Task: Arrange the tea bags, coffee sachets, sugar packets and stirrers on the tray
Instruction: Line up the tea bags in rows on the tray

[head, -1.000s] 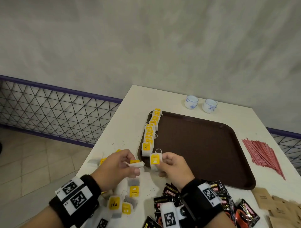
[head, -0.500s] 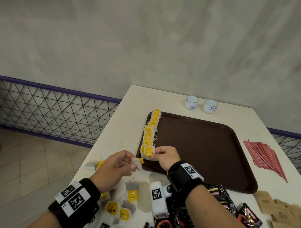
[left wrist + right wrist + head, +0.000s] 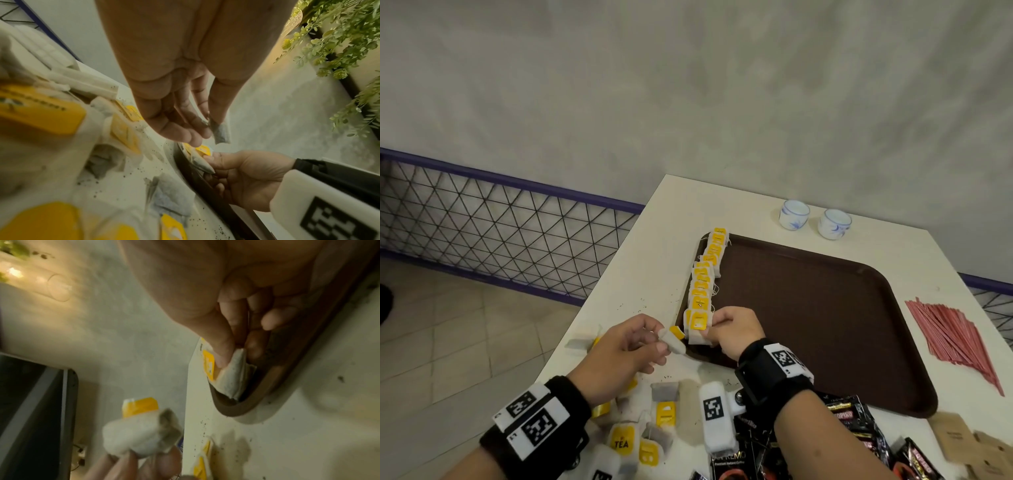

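A brown tray (image 3: pixel 825 318) lies on the white table. A row of yellow-tagged tea bags (image 3: pixel 707 270) runs along its left rim. My right hand (image 3: pixel 726 329) pinches a tea bag (image 3: pixel 698 329) at the near end of that row, against the tray's near-left corner; the right wrist view shows its thumb on the bag (image 3: pixel 232 378). My left hand (image 3: pixel 626 346) hovers just left of the tray and pinches another tea bag (image 3: pixel 673 339) between thumb and fingers (image 3: pixel 221 133). Loose tea bags (image 3: pixel 640 435) lie on the table near my wrists.
Black coffee sachets (image 3: pixel 859 442) lie at the near right, brown paper packets (image 3: pixel 962 442) beyond them. Red stirrers (image 3: pixel 952 339) lie in a pile right of the tray. Two small cups (image 3: pixel 813 221) stand behind it. Tea crumbs dot the table. A railing (image 3: pixel 500 222) borders the left.
My right hand has carried its tea bag forward from the table onto the tray's near-left corner, at the end of the row. My left hand has followed slightly with its own bag.
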`<move>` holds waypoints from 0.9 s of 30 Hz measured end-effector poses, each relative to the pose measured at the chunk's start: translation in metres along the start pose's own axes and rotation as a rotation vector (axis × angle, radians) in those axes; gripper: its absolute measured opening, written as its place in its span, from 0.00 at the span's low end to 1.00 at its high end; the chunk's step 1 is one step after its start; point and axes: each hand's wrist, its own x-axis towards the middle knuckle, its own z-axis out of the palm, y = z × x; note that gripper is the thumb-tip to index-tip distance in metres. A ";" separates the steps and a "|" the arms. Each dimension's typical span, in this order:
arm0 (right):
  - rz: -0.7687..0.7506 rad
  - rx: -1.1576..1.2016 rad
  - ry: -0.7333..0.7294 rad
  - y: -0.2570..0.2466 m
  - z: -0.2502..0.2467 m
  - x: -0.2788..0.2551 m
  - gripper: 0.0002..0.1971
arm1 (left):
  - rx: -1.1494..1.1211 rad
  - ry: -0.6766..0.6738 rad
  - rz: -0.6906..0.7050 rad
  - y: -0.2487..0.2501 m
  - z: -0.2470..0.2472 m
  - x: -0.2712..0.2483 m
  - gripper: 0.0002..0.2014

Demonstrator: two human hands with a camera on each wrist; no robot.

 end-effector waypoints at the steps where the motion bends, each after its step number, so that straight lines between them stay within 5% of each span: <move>1: 0.009 -0.001 -0.002 0.001 0.001 -0.001 0.09 | 0.005 -0.003 0.001 0.000 0.001 0.000 0.11; 7: -0.034 -0.205 0.140 -0.004 0.014 -0.008 0.15 | 0.008 -0.013 0.021 0.003 0.010 0.000 0.12; 15: -0.150 -0.052 0.143 -0.011 -0.011 -0.034 0.07 | 0.025 0.005 0.047 0.005 0.015 0.000 0.08; 16: -0.164 -0.019 0.105 -0.013 -0.016 -0.039 0.03 | 0.033 0.007 0.050 0.005 0.016 0.000 0.07; 21: -0.131 0.080 -0.279 -0.017 -0.025 -0.063 0.22 | 0.083 -0.018 0.060 0.010 0.024 0.000 0.06; 27: -0.183 0.192 -0.229 -0.003 -0.019 -0.062 0.08 | 0.160 -0.068 0.076 0.012 0.031 -0.004 0.13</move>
